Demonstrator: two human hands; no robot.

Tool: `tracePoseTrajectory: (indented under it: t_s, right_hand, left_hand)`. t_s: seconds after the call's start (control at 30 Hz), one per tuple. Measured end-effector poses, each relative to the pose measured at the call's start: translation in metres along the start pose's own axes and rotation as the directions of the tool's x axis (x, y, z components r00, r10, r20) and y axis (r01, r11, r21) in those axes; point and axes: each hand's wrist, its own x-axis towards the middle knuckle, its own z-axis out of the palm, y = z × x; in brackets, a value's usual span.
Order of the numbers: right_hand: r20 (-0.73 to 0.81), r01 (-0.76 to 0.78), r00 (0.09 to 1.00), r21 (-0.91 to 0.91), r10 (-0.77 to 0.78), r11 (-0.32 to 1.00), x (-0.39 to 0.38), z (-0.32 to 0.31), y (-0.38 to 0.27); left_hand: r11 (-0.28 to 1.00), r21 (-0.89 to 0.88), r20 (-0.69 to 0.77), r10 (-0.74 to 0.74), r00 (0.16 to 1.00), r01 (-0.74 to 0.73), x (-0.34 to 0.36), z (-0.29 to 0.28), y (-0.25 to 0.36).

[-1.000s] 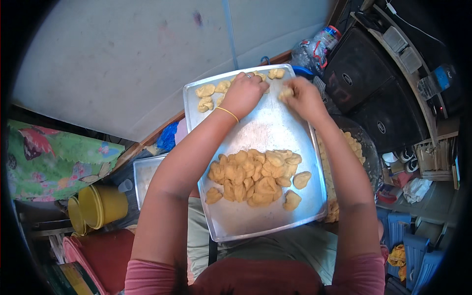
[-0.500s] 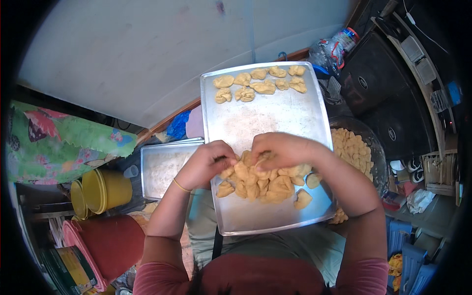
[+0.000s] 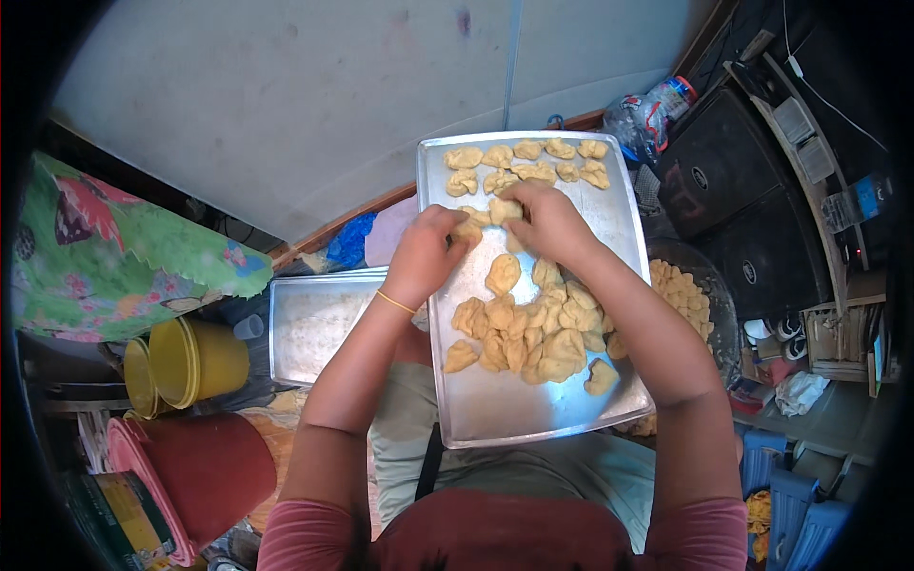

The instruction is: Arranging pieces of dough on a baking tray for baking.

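A metal baking tray point(image 3: 495, 419) rests across my lap. Two rows of yellowish dough pieces point(image 3: 463, 158) line its far end, and a loose pile of dough pieces point(image 3: 533, 328) covers the nearer half. My left hand point(image 3: 424, 252) is closed on a dough piece point(image 3: 466, 228) by the tray's left edge, just below the rows. Beside it, my right hand point(image 3: 554, 224) pinches another dough piece point(image 3: 505, 211) between thumb and fingers. The two held pieces are close together, low over the tray.
Right of the tray, a round basin point(image 3: 722, 314) holds many more dough pieces. Another metal tray point(image 3: 324, 328) lies to the left, near yellow buckets point(image 3: 214, 362) and a red bin point(image 3: 214, 466). Black speakers point(image 3: 724, 171) stand at the far right. A pale wall point(image 3: 286, 105) rises beyond.
Both hands have moved away from me, from the pile to just below the far rows, carrying dough pieces. One piece now lies apart at the pile's far side.
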Motion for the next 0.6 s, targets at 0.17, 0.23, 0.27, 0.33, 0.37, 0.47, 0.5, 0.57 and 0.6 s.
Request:
tracePoseTrajectory:
  t_s: [0.17, 0.23, 0.27, 0.33, 0.37, 0.47, 0.5, 0.57, 0.6]
  right_hand:
    - [-0.019, -0.110, 0.994, 0.025, 0.111, 0.994, -0.003, -0.006, -0.004]
    - [0.144, -0.189, 0.972, 0.022, 0.184, 0.982, -0.013, -0.019, 0.004]
    - [0.141, -0.192, 0.972, 0.021, 0.187, 0.981, -0.015, -0.025, 0.009]
    - [0.080, -0.297, 0.952, 0.011, 0.295, 0.955, -0.016, -0.038, 0.021]
    - [0.079, -0.300, 0.951, 0.012, 0.299, 0.954, -0.015, -0.040, 0.025]
    - [-0.158, -0.209, 0.958, 0.194, 0.241, 0.958, -0.018, -0.039, 0.046]
    - [-0.153, -0.203, 0.960, 0.199, 0.235, 0.959, -0.018, -0.039, 0.038]
    - [-0.055, -0.074, 0.996, -0.082, 0.070, 0.994, -0.025, -0.044, 0.028]
    - [-0.029, -0.115, 0.993, -0.133, 0.112, 0.984, -0.027, -0.046, 0.030]
  left_hand:
    - [0.995, 0.046, -0.144, -0.077, 0.987, 0.085, 0.004, -0.005, 0.014]
    - [0.989, -0.033, -0.081, -0.149, 0.986, 0.147, -0.002, -0.017, 0.016]
    - [0.972, -0.108, -0.006, -0.212, 0.977, 0.210, -0.004, -0.020, 0.017]
    - [0.980, -0.161, 0.013, -0.121, 0.993, 0.121, -0.002, -0.020, 0.023]
    - [0.976, -0.213, 0.024, -0.034, 0.999, 0.039, -0.002, -0.019, 0.025]
    - [0.961, -0.184, -0.041, 0.201, 0.979, -0.205, 0.026, 0.008, 0.046]
    - [0.964, -0.177, -0.044, 0.195, 0.980, -0.200, 0.035, 0.018, 0.048]
    - [0.974, -0.048, -0.145, 0.211, 0.967, -0.220, 0.057, 0.043, 0.043]
    - [0.973, -0.050, -0.144, 0.217, 0.966, -0.226, 0.064, 0.048, 0.038]
